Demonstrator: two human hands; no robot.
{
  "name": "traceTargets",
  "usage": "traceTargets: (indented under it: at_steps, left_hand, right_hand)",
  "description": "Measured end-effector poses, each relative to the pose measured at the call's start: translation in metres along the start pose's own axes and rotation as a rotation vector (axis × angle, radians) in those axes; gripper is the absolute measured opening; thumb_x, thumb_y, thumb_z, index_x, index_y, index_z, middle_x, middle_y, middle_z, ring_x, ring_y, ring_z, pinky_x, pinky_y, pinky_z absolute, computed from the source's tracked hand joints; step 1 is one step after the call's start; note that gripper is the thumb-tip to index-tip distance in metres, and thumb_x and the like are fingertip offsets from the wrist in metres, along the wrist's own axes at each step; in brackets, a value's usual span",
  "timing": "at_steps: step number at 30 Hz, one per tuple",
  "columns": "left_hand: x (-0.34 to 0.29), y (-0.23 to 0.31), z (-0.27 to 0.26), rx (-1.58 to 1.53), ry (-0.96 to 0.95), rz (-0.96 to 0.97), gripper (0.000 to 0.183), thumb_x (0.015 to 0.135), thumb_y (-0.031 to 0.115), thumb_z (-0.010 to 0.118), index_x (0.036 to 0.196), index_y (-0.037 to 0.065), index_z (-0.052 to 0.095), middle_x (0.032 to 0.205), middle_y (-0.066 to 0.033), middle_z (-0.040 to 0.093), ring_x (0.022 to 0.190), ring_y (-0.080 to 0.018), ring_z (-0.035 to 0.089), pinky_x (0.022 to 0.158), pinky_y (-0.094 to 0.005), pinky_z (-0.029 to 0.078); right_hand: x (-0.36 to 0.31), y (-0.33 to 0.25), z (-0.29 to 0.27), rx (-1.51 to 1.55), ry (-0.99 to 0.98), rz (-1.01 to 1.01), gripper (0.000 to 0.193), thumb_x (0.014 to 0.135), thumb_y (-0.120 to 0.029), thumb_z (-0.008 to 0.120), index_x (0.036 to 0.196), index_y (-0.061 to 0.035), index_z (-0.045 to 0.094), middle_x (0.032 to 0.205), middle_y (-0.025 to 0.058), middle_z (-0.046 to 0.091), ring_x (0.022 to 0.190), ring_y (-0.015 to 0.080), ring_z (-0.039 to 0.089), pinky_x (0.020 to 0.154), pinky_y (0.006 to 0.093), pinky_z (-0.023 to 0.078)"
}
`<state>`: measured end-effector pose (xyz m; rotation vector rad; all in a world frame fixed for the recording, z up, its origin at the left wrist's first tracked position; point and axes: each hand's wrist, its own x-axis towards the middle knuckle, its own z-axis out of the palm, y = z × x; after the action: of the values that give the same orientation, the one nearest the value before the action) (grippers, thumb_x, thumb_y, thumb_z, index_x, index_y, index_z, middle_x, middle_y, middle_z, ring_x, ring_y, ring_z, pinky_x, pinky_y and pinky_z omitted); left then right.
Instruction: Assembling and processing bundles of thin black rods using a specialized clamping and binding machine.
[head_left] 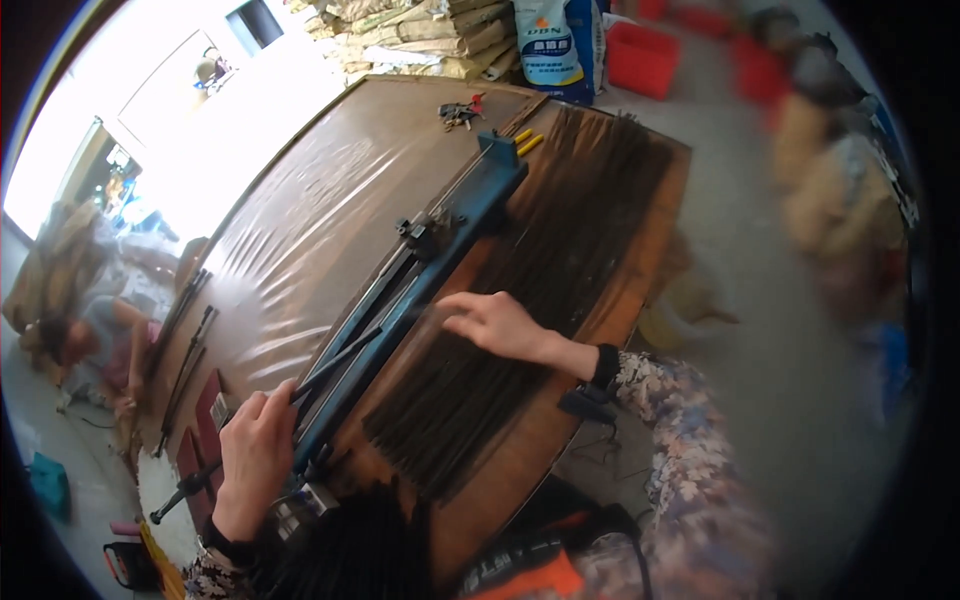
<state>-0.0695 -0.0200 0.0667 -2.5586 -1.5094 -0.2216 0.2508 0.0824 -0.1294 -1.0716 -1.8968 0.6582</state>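
Note:
A long blue cutting machine with a black rail (pixel 440 250) lies diagonally on a brown table (pixel 330 190) covered with clear plastic. My left hand (pixel 255 455) grips the machine's black handle bar (pixel 335 362) near its close end. To the right of the machine lies a wide layer of thin dark sticks (pixel 550 270). My right hand (pixel 495 325) rests flat on these sticks beside the rail, fingers spread. A darker bundle of sticks (pixel 350 540) shows at the bottom edge.
Keys (pixel 460 113) and yellow pencils (pixel 528 140) lie at the table's far end. Stacked sacks (pixel 440 35) and red crates (pixel 642 58) stand beyond. A person (pixel 95 345) crouches on the floor at left. Dark rods (pixel 185 370) lean along the table's left edge.

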Motion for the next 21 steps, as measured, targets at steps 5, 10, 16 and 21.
traceTargets:
  at_steps: [5,10,16,21]
  left_hand:
    - [0.02,0.005,0.034,0.039,-0.025,0.156,0.037,0.089,0.017,0.069,0.125,0.017,0.066,0.068,-0.0077,0.055,0.064,-0.0288,0.062,0.056,-0.0432,0.049]
    - [0.025,0.003,0.043,-0.122,-0.025,0.169,0.027,0.085,0.012,0.07,0.111,0.01,0.063,0.079,-0.0107,0.057,0.071,-0.0328,0.063,0.061,-0.0452,0.051]
    - [0.024,-0.002,0.051,-0.167,-0.013,0.122,0.025,0.089,0.011,0.067,0.113,0.009,0.061,0.079,-0.0122,0.056,0.072,-0.0348,0.063,0.061,-0.0455,0.051]
    - [0.023,0.007,0.053,-0.216,-0.027,0.125,0.026,0.09,0.012,0.067,0.115,0.009,0.06,0.08,-0.0124,0.057,0.072,-0.0351,0.063,0.06,-0.0451,0.052]
  right_hand:
    - [0.012,-0.007,-0.052,-0.07,-0.051,-0.184,0.049,0.087,-0.032,0.077,0.131,-0.0153,0.064,0.073,0.0138,0.067,0.069,0.0296,0.07,0.066,0.0371,0.055]
    - [0.022,-0.011,-0.052,-0.237,-0.003,-0.475,0.051,0.083,-0.03,0.08,0.131,-0.0187,0.066,0.081,0.0122,0.068,0.074,0.0309,0.068,0.067,0.0376,0.055]
    - [0.016,0.038,-0.107,-0.506,0.457,-0.18,0.03,0.081,-0.024,0.081,0.107,-0.0121,0.072,0.072,0.0079,0.064,0.061,0.0285,0.062,0.055,0.0371,0.05]
    - [0.022,0.024,-0.124,-0.665,0.576,-0.557,0.021,0.078,-0.014,0.081,0.096,-0.012,0.072,0.066,0.0049,0.058,0.057,0.0233,0.059,0.051,0.0355,0.046]
